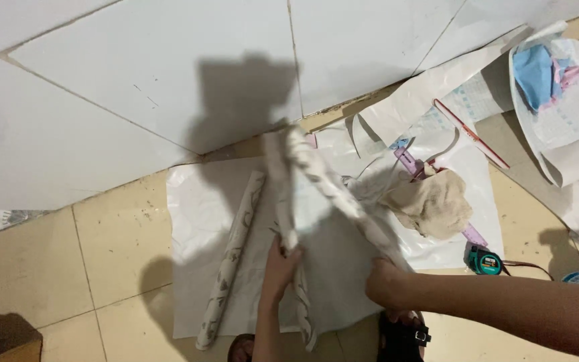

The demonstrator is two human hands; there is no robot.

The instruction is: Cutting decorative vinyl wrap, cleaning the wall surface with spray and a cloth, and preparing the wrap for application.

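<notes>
Both hands, left hand (281, 258) and right hand (384, 281), have fingers closed on a half-unrolled white patterned wallpaper sheet (309, 194); a second rolled patterned wallpaper tube (230, 261) lies untouched on the floor.

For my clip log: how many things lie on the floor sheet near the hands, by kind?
Patterned paper rolls: 2, one lying on the sheet, one partly unrolled held by the left hand and right hand
Beige cloth: 1
Tape measure: 1
Purple ruler-like strip: 1
Total: 5
</notes>
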